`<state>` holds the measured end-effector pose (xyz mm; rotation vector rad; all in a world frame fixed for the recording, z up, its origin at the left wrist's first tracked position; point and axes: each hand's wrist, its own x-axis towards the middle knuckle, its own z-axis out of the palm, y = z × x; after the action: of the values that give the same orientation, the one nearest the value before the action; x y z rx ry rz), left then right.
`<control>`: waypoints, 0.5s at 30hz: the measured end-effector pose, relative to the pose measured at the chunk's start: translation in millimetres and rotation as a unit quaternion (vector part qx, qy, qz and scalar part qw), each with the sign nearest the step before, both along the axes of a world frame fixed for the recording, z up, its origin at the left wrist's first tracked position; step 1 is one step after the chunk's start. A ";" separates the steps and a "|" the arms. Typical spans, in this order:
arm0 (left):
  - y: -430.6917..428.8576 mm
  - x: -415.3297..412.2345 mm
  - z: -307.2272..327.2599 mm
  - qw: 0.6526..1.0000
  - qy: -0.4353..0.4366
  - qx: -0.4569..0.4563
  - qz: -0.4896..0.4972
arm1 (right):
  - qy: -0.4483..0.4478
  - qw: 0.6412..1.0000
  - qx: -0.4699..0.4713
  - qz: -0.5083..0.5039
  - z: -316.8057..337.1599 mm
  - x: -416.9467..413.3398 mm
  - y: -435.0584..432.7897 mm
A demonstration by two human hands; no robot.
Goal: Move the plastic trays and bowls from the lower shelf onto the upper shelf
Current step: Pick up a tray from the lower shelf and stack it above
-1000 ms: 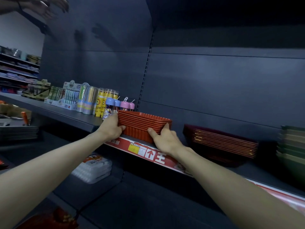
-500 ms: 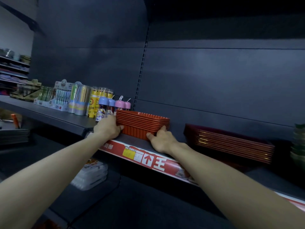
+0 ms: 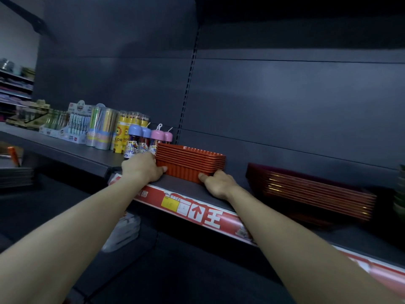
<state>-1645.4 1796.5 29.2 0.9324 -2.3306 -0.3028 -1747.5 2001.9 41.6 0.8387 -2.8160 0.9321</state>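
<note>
Shelf carrying everything, dark trays sitting stacked at right, orange trays resting stacked mid-shelf just beside pencil tubes, left hand gripping their left end, right hand gripping their near right corner.

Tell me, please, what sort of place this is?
Most likely a shop, perhaps one selling stationery and household goods. A red price strip with a yellow tag runs along the shelf, tubs of coloured pencils stand nearby, and a stack of orange trays sits beside a stack of dark red trays.
</note>
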 end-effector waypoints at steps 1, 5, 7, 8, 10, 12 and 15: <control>2.1 1.6 -1.0 1.000 0.007 -0.004 -0.002 | -0.001 1.000 -0.008 0.001 0.1 0.5 0.9; 3.4 6.2 -4.8 0.997 0.064 0.037 -0.015 | -0.003 0.999 -0.043 0.011 0.3 3.2 5.6; 2.0 9.9 -6.6 0.993 0.098 0.064 -0.023 | 0.002 0.998 -0.060 0.020 -0.8 2.1 6.7; 2.0 11.8 -6.7 0.991 0.106 0.072 -0.025 | 0.003 0.998 -0.065 0.026 -1.5 0.9 7.3; 2.4 13.9 -5.6 0.991 0.106 0.082 -0.029 | 0.000 0.997 -0.068 0.036 -2.4 -1.1 7.7; 1.0 13.7 -3.9 0.991 0.095 0.090 -0.031 | -0.012 0.997 -0.066 0.040 -1.9 -2.0 6.5; -4.0 11.4 -1.6 0.991 0.085 0.102 -0.033 | -0.023 0.997 -0.063 0.048 -2.4 -4.9 5.8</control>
<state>-1634.0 1792.5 27.6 0.8880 -2.2052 -0.6334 -1752.3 2007.7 39.2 0.9554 -2.7415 1.1431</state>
